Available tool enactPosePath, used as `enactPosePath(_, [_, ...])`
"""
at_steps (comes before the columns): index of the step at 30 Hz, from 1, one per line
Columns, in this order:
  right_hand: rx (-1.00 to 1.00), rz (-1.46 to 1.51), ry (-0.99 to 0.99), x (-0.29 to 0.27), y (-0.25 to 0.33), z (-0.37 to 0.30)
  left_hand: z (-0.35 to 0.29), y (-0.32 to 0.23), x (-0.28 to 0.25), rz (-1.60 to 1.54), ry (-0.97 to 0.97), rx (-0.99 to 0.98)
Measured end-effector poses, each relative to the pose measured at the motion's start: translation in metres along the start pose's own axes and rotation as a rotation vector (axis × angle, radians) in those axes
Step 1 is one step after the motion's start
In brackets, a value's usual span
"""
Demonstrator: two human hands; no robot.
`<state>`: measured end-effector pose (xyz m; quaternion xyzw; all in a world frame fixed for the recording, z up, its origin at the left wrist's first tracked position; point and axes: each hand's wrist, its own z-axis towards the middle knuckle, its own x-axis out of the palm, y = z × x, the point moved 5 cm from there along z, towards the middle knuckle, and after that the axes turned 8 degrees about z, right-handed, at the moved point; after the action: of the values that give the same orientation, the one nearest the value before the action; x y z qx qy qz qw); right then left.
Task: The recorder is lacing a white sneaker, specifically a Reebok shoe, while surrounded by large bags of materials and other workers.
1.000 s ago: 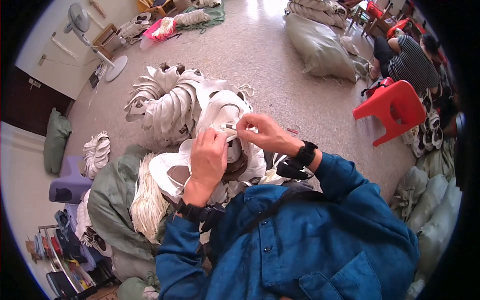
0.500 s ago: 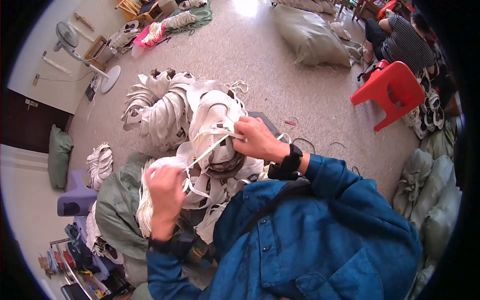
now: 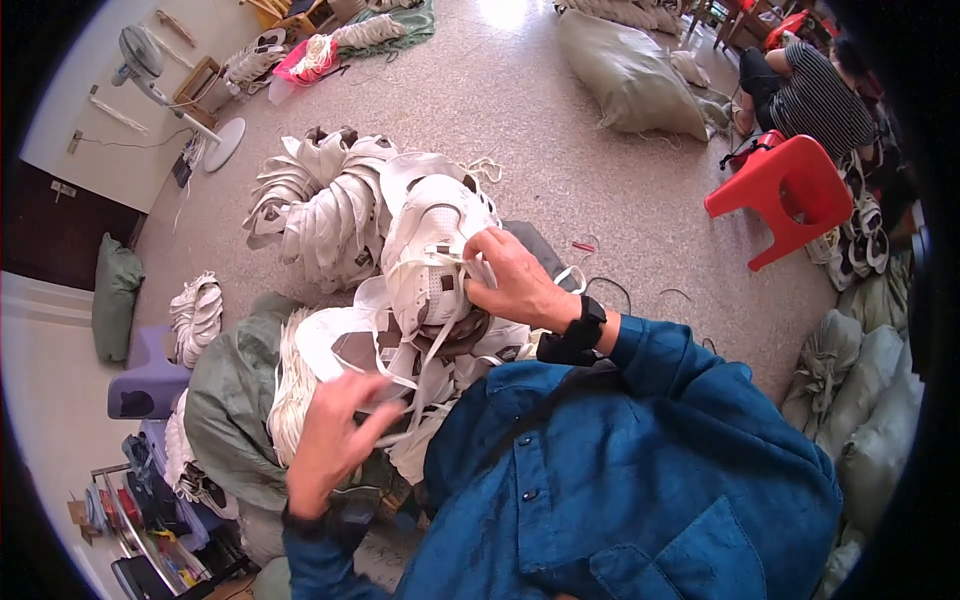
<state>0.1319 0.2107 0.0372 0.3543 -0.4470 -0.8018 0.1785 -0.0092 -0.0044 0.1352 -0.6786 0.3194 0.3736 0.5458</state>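
Observation:
A white shoe upper [image 3: 437, 225] with a perforated tongue and a small dark patch lies on a stack of similar uppers in front of me. My right hand [image 3: 515, 280] is closed on the upper's right edge near the lace holes, thumb and fingers pinched together. A flat white lace [image 3: 440, 338] hangs from the upper toward me. My left hand [image 3: 345, 425], smeared by motion, is lower and to the left, thumb and fingers apart near the hanging lace. A bundle of cream laces [image 3: 294, 395] lies just left of the uppers.
Rows of strung uppers [image 3: 335, 215] curve beyond the stack. A green sack [image 3: 235, 410] and a purple stool [image 3: 150, 375] stand left. A red stool [image 3: 785, 195] is at right, near a seated person [image 3: 815, 95]. Filled sacks [image 3: 630, 75] lie on the floor.
My left hand has come down toward me, and its fingers have spread. The lace that was stretched between my hands now hangs down from the upper. My right hand stays at the upper's edge.

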Motion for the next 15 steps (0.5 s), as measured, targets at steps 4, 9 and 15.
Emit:
enactPosePath(4, [0.004,0.027,-0.008,-0.001,0.005,0.006,0.093,-0.02,0.025,0.271,-0.461,0.236])
enactPosePath(9, [-0.106,-0.107,0.019,0.003,-0.007,0.021,0.12,-0.021,0.053,0.375,-0.325,0.082])
enactPosePath(15, [0.52,0.83,0.377,0.008,-0.046,0.027,0.116,-0.023,0.067,0.597,-0.437,0.215])
